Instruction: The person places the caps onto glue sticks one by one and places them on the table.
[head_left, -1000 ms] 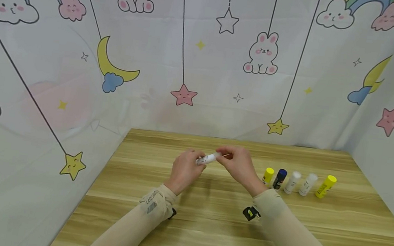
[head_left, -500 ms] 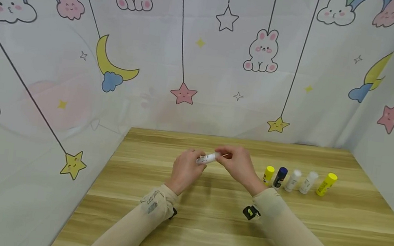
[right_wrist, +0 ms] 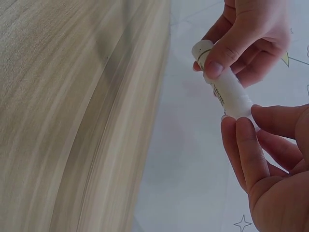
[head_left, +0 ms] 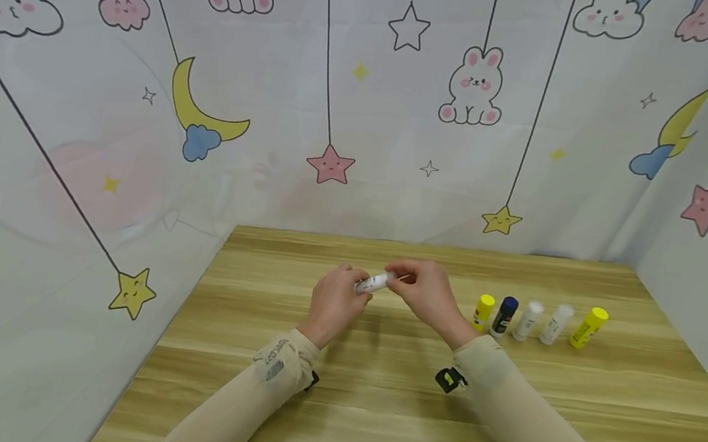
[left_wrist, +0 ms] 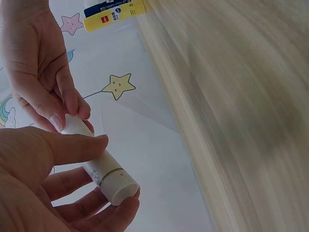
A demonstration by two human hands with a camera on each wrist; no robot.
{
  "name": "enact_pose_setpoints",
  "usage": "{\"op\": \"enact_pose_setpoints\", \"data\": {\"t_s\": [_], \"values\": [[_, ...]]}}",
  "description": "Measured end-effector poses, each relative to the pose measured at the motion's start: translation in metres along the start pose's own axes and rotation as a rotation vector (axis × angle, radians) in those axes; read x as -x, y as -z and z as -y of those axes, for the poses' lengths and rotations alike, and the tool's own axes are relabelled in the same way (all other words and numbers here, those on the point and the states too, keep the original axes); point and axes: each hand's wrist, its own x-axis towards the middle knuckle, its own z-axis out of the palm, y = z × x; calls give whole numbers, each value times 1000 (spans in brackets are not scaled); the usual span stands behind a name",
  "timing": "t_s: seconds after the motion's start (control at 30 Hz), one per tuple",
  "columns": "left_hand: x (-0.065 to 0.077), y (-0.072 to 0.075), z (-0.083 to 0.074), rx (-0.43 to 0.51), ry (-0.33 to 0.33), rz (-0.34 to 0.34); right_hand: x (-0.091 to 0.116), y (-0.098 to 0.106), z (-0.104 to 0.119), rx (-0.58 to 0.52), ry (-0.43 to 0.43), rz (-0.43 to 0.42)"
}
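Observation:
A white glue stick (head_left: 373, 282) is held tilted above the table between both hands. My left hand (head_left: 335, 300) grips its body, thumb on one side and fingers curled round the other, as the left wrist view shows. At the opposite end, my right hand (head_left: 427, 296) pinches the tip between thumb and fingertips. In the right wrist view the glue stick (right_wrist: 227, 89) has small print along its side and a ring near its base. The end at the right fingertips is partly covered by them.
On the right stand several glue sticks in a row: a small yellow one (head_left: 484, 311), a dark blue one (head_left: 504, 317), two white ones (head_left: 528, 320) and a taller yellow one (head_left: 589, 328). A patterned curtain (head_left: 382, 210) hangs behind the wooden table (head_left: 370, 415).
The head view has tilted slightly, so the backdrop sits a little higher in it. Both hands keep their hold on the white glue stick, nearly still.

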Motion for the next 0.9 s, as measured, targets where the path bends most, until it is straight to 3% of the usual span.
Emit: {"op": "enact_pose_setpoints", "data": {"t_s": [0.6,0.9], "values": [[1,5,1,-26,-24,-10,-2,-4,3,-31,-8,36],[4,-3,-9,-106,-164,-121,0,6,7,-48,-56,64]]}}
